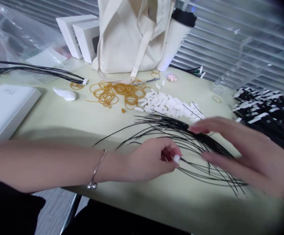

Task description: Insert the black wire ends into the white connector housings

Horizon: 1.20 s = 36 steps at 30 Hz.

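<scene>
Between the thumb and fingers of my left hand [151,160] is a small white connector housing [176,158], pinched near the table's front edge. Thin black wires run from it toward the right. My right hand [244,153], slightly blurred, hovers over the wires with thumb and fingers apart and nothing between them. Beneath and beyond both hands spreads a loose bundle of black wires [181,125], some with tiny metal ends. A heap of white connector housings [166,103] lies just behind the bundle.
Tangled rubber bands [122,93] and a pen-like metal tool [147,81] lie farther back. Behind them stand a canvas bag [122,42], a lidded cup [177,39] and white boxes [85,37]. A white power bank [9,107] sits left; black cables with white tags [266,111] are piled right.
</scene>
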Available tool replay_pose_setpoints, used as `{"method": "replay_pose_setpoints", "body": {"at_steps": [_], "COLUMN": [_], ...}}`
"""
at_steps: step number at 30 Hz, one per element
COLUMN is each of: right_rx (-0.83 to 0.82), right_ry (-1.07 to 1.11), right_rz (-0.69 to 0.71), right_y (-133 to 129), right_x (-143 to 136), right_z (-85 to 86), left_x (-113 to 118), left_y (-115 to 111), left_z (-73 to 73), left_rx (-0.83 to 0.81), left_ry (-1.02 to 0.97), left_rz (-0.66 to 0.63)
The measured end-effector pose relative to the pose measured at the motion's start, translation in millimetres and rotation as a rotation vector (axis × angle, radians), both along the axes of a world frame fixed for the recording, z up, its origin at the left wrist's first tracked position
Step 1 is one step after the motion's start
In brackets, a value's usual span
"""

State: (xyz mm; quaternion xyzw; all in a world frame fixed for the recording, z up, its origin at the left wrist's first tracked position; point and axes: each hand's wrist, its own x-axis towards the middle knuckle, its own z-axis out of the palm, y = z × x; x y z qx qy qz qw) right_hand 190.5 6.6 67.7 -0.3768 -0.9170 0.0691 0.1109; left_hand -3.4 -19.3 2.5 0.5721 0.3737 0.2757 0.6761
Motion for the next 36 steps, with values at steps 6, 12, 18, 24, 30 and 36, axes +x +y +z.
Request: {"method": "replay_pose_setpoints", "body": {"at_steps": [6,12,18,24,30,36], "right_rx": [-0.17,-0.213,-0.28,-0.335,-0.651,-0.366], "right_ry": [-0.07,-0.235,-0.363,-0.256,0.417,0.71], "right_rz": [0.104,0.146,0.144,0.093,0.016,0.009], "right_y": [71.1,85.0,82.0,85.4,84.8,71.0], "right_x": [-80.6,-106.5,-118.6,-117.6,-118.1,-79.9], "right_z": [-29.9,-38.4,-25.0,-16.9,21.9,114.3], "left_x": [-1.3,0.4,0.7,0.4,-0.3,-0.4], "left_y": [-3.9,-3.3,-3.3,-3.3,2.3,9.9], "left_z": [-6.1,-11.7,-14.7,-15.3,-12.3,-4.6], "left_rx": [0.314,0.402,0.439,0.426,0.201,-0.065], "left_ry": [0.031,0.028,-0.005,0.0,-0.016,-0.029], "left_rz": [-0.142,-0.148,-0.149,-0.136,-0.1,-0.063]}}
